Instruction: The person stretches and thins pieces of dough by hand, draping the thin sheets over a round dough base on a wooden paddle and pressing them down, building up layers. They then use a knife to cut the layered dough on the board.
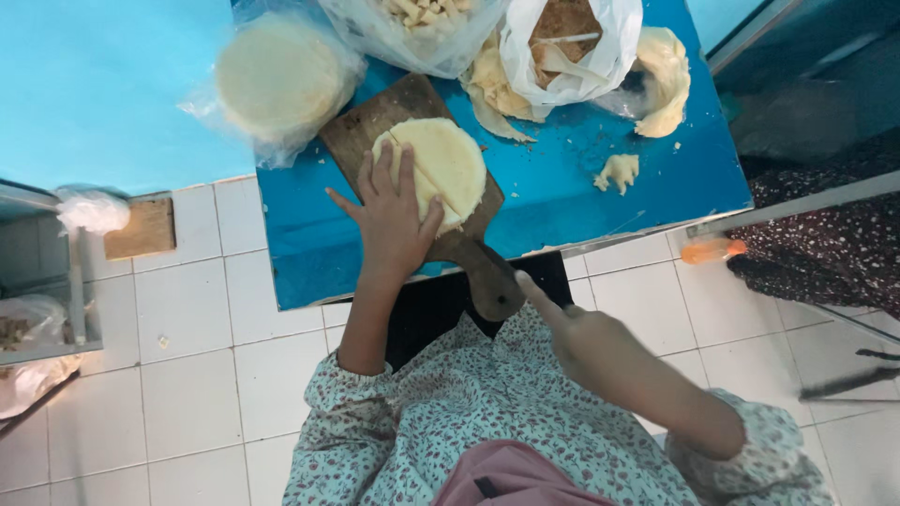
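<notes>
Single head view, steeply downward, close over table (600,201).

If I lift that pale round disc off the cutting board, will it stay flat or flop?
The disc looks thin and dough-like, so it would probably droop. A line across it suggests a cut, so it may part in two. The left hand presses it flat on the board, so it likely slides little.

The left hand (392,220) covers the near-left part of the dough disc (441,164), so that edge cannot be seen. The right hand (600,351) is motion-blurred; whether it grips anything cannot be told. The top edge cuts off the two bags (422,33). The board's handle (487,276) partly hides behind the blurred forefinger.
</notes>
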